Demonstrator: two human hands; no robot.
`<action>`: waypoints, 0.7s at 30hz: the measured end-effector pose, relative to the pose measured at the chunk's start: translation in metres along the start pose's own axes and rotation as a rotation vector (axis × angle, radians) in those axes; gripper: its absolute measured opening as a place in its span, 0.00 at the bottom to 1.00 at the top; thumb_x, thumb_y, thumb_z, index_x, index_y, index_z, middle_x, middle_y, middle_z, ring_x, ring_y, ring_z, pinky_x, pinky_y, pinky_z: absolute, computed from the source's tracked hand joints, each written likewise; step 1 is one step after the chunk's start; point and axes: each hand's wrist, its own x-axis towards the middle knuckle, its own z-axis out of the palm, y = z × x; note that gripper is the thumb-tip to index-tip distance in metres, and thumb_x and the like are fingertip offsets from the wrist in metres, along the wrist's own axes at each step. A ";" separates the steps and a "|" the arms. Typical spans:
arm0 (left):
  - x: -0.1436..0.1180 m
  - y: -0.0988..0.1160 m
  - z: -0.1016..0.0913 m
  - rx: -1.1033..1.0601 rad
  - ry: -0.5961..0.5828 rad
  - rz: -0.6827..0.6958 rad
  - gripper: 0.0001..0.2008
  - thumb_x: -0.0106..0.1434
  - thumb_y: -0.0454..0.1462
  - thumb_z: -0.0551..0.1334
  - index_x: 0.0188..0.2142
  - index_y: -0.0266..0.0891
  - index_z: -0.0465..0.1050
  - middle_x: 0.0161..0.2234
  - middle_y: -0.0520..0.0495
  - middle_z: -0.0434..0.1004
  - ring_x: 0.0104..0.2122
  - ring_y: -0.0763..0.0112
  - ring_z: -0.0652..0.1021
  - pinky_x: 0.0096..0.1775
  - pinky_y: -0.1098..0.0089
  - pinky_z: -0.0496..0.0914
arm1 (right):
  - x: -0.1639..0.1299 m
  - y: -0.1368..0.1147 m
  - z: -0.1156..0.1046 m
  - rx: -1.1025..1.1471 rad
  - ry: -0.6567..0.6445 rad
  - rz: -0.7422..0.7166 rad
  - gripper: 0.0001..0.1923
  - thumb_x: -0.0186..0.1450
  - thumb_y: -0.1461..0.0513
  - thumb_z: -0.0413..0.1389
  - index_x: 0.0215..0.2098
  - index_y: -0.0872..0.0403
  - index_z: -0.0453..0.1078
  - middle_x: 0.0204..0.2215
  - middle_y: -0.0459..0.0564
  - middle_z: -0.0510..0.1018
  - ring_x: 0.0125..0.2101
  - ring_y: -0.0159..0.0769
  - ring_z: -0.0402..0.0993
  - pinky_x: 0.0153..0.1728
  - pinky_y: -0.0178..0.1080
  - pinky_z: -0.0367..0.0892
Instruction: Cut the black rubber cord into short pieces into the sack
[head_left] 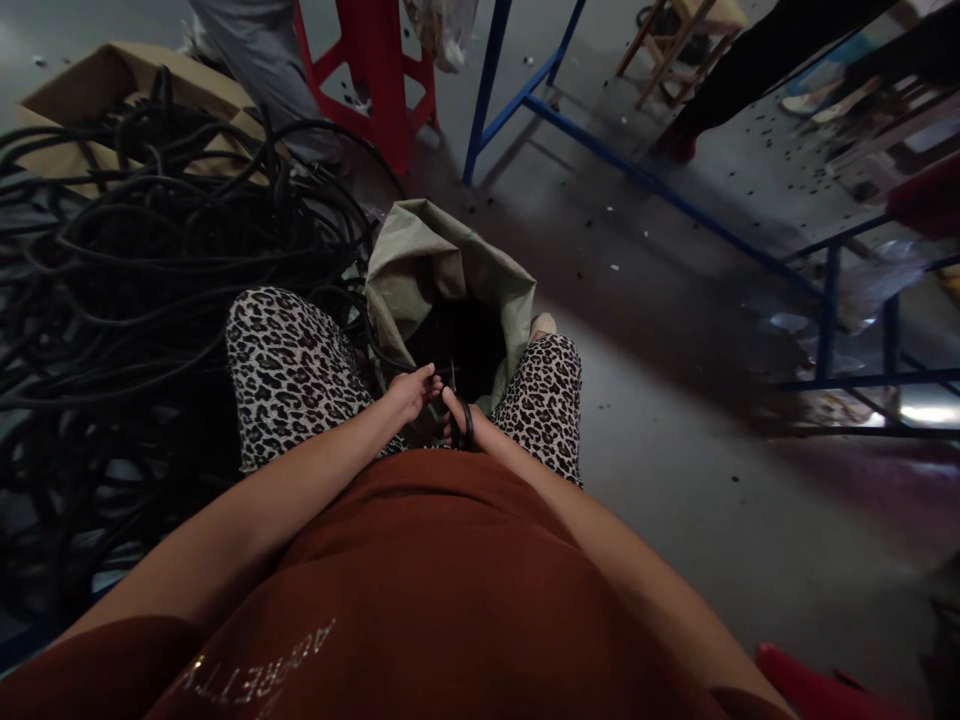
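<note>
My left hand (pixel 415 392) is closed around the end of a black rubber-looking strand (pixel 386 362), which runs in from the pile on the left. Close beside it, my right hand (pixel 459 418) grips a pair of scissors (pixel 468 424) by the black handles. Their thin blades point away from me, near the left fingertips; whether they touch the strand cannot be made out. Both hands are above the near rim of an open woven sack (pixel 517 290), which stands between my knees. The sack's inside is dark, so its contents are hard to see.
A big tangle of black strands (pixel 172 250) covers the floor at left, spilling over a cardboard box (pixel 142 65). Beyond the sack are a red plastic stool (pixel 375 80) and a blue metal frame (pixel 600 155). Other people's legs (pixel 255 70) show at the back. Small black bits dot the floor.
</note>
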 end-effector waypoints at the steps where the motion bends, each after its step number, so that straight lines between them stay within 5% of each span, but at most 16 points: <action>1: -0.001 0.000 0.000 -0.003 0.003 -0.003 0.10 0.61 0.32 0.61 0.24 0.33 0.67 0.19 0.46 0.72 0.17 0.75 0.72 0.23 0.74 0.68 | -0.001 -0.001 0.000 0.004 -0.001 -0.003 0.30 0.63 0.39 0.44 0.29 0.57 0.65 0.17 0.47 0.68 0.14 0.31 0.66 0.15 0.32 0.62; 21: 0.005 -0.003 -0.001 -0.022 -0.003 -0.019 0.08 0.60 0.32 0.62 0.25 0.33 0.68 0.19 0.46 0.72 0.17 0.75 0.73 0.22 0.75 0.68 | -0.006 -0.001 0.002 -0.020 0.045 -0.074 0.29 0.64 0.41 0.47 0.29 0.60 0.68 0.11 0.43 0.64 0.09 0.28 0.62 0.10 0.29 0.58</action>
